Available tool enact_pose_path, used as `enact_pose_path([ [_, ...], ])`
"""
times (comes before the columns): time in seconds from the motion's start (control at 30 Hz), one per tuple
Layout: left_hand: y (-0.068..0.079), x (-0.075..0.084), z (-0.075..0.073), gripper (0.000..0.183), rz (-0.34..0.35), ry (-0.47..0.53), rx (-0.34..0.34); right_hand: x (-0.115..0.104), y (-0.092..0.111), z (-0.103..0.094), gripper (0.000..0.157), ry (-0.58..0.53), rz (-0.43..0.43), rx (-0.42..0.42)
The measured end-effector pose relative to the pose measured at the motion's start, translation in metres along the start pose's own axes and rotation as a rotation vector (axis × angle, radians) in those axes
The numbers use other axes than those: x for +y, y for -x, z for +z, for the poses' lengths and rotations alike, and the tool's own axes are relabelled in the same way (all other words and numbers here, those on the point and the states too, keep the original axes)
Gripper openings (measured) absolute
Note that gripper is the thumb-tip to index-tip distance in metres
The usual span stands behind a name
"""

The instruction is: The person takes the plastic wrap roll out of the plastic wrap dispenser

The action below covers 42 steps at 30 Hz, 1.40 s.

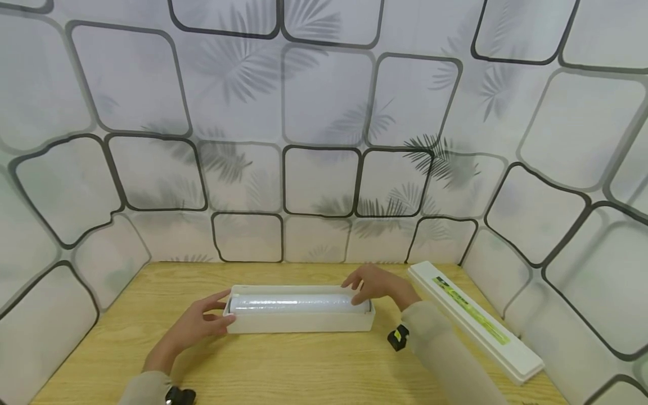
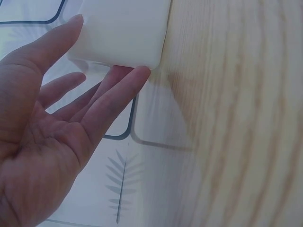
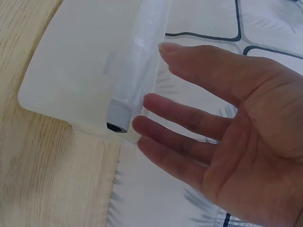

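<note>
- Left hand (image 1: pixel 194 323): fingers extended, braced against the 9 o'clock end of a long white plastic box (image 1: pixel 298 323), thumb at the near corner; steadying contact, no firm grasp.
- Right hand (image 1: pixel 377 283): fingers loosely bent, thumb spread from them, at the box's 2 o'clock corner; grasping nothing that I can make out. Whether the tips press on the contents, cannot tell.
- Shiny cylindrical roll of clear plastic film (image 1: pixel 298 302) lies lengthwise inside the box, 9 to 3 o'clock, below the rim.
- Likeliest trouble, my judgement: if the right hand lifts one end alone, the roll may tilt and jam against the opposite end wall.
- Smooth film could also slide from a light fingertip hold and drop back.
- Left hand's light brace is a weak point: a tug or push toward 3 o'clock might skid the box over the wood-grain desk (image 1: pixel 304 365).
- Long white plastic lid with a green-yellow label (image 1: pixel 478 320) lies at 3 o'clock, near the right sleeve (image 1: pixel 430 332); a careless elbow might knock it.
</note>
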<state>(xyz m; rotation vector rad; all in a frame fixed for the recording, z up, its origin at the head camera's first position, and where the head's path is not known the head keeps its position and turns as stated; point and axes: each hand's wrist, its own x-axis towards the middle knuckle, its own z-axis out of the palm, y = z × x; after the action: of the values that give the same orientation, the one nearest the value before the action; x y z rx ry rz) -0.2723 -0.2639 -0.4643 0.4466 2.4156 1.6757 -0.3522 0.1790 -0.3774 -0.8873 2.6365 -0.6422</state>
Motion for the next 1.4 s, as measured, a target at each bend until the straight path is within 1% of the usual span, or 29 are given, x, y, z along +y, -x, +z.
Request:
enact_pose_path([
  [0.17,0.000,-0.001,0.000,0.084,0.005,0.006,-0.005,0.003,-0.007,0.003,0.039,-0.009,-0.018,-0.025],
  [0.3,0.000,-0.001,-0.001,0.084,0.001,0.012,-0.006,0.002,-0.011,0.005,0.039,-0.015,-0.012,-0.046],
  [0.53,-0.001,-0.002,0.001,0.083,-0.002,0.011,-0.006,0.003,-0.015,0.013,0.040,-0.023,0.050,-0.076],
  [0.7,-0.002,-0.003,0.000,0.082,-0.004,-0.008,-0.003,0.003,-0.018,0.015,0.041,0.000,0.092,-0.090],
  [0.9,-0.001,-0.003,0.000,0.083,-0.001,0.005,-0.008,0.000,-0.023,0.016,0.043,0.015,0.124,-0.101],
  [1.23,-0.001,-0.002,-0.001,0.084,-0.004,0.007,-0.011,-0.009,-0.026,0.024,0.051,0.084,0.154,-0.132],
  [1.4,-0.001,-0.003,0.000,0.083,-0.005,0.010,-0.006,-0.010,-0.029,0.027,0.051,0.131,0.145,-0.148],
])
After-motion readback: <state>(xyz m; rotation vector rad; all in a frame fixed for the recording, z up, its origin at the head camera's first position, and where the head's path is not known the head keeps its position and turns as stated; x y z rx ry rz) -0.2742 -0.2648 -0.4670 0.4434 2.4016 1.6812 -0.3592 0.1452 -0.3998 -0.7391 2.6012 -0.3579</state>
